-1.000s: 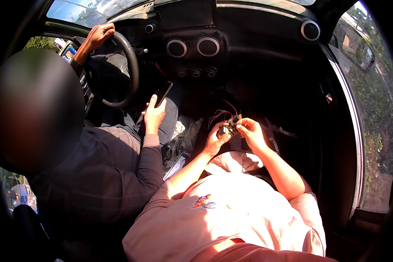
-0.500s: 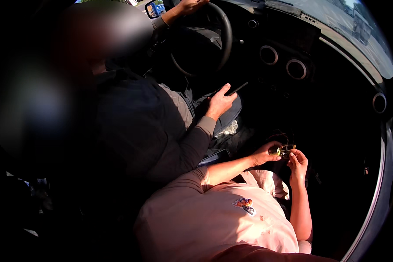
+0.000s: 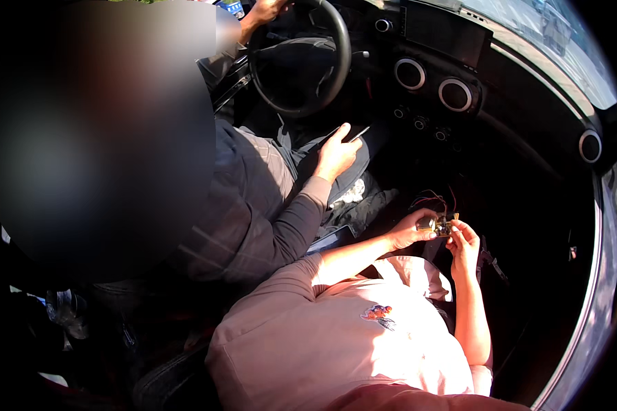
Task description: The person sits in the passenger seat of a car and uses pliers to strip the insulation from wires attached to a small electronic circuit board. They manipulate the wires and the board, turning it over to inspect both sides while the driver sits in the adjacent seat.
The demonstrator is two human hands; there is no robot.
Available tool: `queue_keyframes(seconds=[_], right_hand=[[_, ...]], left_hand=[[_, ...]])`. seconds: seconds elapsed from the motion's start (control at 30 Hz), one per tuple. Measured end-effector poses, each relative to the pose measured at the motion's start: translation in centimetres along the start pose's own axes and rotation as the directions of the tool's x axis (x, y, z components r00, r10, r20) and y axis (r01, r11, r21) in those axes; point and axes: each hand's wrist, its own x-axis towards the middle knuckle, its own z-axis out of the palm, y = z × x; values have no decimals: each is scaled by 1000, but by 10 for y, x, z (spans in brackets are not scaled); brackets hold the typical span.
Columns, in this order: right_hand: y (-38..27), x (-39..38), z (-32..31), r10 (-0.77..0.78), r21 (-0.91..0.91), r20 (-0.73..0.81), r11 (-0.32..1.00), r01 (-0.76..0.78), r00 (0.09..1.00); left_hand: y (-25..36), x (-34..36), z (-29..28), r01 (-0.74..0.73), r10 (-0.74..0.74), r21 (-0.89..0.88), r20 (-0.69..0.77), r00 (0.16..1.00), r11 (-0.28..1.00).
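Note:
A small electronic circuit board (image 3: 443,226), yellowish with dark parts, is held in front of my body. My left hand (image 3: 409,231) grips its left end between thumb and fingers. At its right edge, my right hand (image 3: 465,240) pinches the board with bent fingers. Thin reddish wires (image 3: 432,198) curve up from the far side of the board. Its finer details are too small to tell.
I sit in a car beside a person at the steering wheel (image 3: 343,55). That person's near hand (image 3: 338,154) holds a dark phone-like object. The dashboard has round air vents (image 3: 455,94) and a dark screen (image 3: 442,31). A door edge (image 3: 589,301) curves along the right.
The view has shifted slightly and brightened, so the dashboard and wires show more clearly. Both my hands keep hold of the circuit board. The other person's hand stays near the same place.

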Motion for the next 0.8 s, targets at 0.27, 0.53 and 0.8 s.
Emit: queue_keyframes(seconds=[0.27,0.53,0.8], right_hand=[[-19,-8,6,-5,-41,-53,999,3,999],[-16,0,7,-35,-23,-7,999,35,999],[-20,-1,7,-29,-17,-14,999,28,999]], left_hand=[[7,6,2,6,-9,157,15,1000,988],[8,7,-2,-37,39,218,-5,999,975],[4,9,-3,-52,52,161,5,999,986]])
